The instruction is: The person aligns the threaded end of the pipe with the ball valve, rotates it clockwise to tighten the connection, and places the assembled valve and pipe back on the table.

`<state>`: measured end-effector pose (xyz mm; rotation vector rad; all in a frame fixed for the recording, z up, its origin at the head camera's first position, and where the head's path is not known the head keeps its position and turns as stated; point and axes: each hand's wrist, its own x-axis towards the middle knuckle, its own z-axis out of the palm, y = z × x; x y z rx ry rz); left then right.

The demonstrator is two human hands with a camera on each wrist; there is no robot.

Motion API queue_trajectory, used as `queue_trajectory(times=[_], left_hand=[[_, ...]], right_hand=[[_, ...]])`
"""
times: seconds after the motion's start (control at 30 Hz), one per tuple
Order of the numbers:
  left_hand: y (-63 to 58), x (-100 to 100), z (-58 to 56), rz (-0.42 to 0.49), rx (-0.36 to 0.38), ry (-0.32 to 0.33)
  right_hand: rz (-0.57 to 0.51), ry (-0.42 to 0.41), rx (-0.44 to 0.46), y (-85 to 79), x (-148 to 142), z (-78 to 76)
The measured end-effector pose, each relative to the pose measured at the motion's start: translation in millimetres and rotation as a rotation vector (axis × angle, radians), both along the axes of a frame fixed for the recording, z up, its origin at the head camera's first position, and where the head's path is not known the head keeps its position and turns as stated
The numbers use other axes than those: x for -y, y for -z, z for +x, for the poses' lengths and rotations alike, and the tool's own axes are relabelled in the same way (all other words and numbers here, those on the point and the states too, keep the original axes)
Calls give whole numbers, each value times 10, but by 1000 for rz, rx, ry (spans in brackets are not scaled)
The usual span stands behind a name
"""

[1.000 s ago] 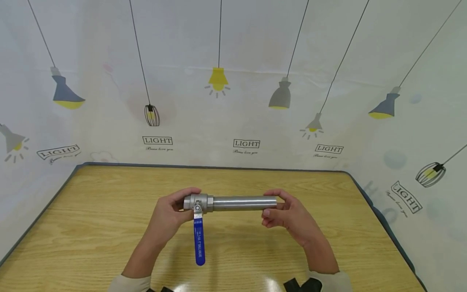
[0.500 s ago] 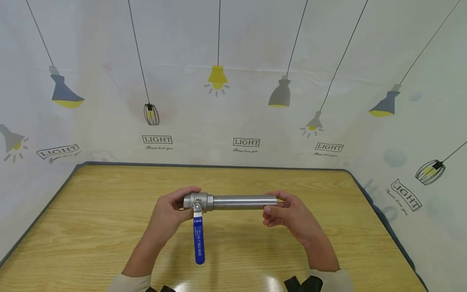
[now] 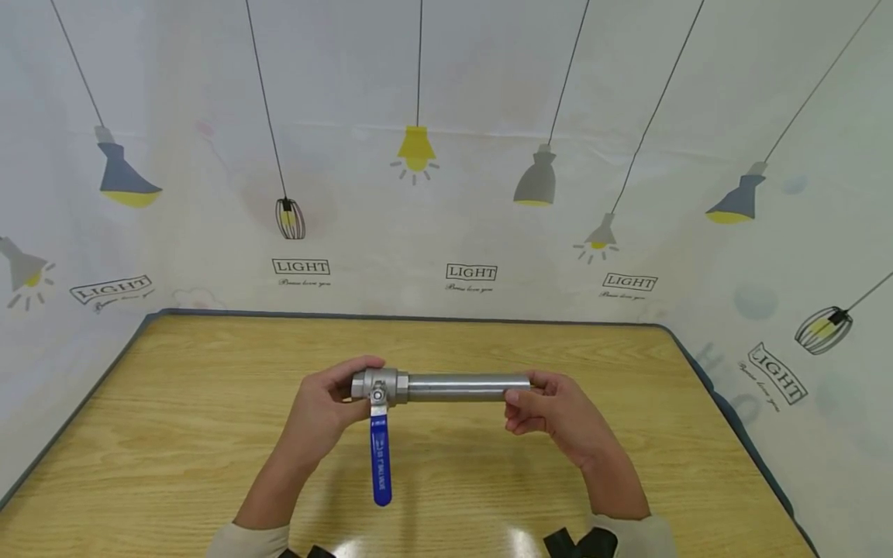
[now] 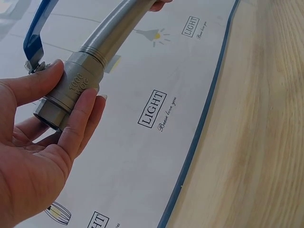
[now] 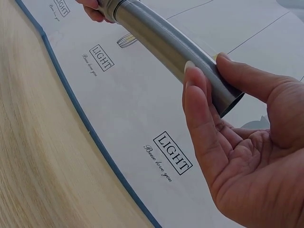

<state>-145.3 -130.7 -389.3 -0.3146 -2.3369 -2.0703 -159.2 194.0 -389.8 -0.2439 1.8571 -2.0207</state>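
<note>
A steel ball valve (image 3: 380,380) with a blue lever handle (image 3: 380,461) is held up over the table in the head view, the lever pointing toward the person. A straight steel pipe (image 3: 460,387) runs from its right side, with thread showing at the joint in the left wrist view. My left hand (image 3: 321,403) grips the valve body (image 4: 78,78) between thumb and fingers. At the pipe's free end my right hand (image 3: 558,411) pinches the pipe (image 5: 171,50) between thumb and fingers; its open end shows in the right wrist view.
The wooden table (image 3: 209,403) lies beneath both hands, edged by a dark blue strip (image 3: 405,318). Behind it and at the sides stand pale walls (image 3: 349,201) printed with hanging lamps and the word LIGHT. Black straps (image 3: 579,542) show at the bottom edge.
The fingers of my right hand have shifted slightly at the pipe's end. My left hand, the valve and its lever stay almost where they were.
</note>
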Motion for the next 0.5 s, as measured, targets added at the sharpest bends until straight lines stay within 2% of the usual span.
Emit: queue_trajectory(times=[0.5], left_hand=[[15,-1,-6,-12,-6,-5]], right_hand=[[-51,3,31,-35,10,12]])
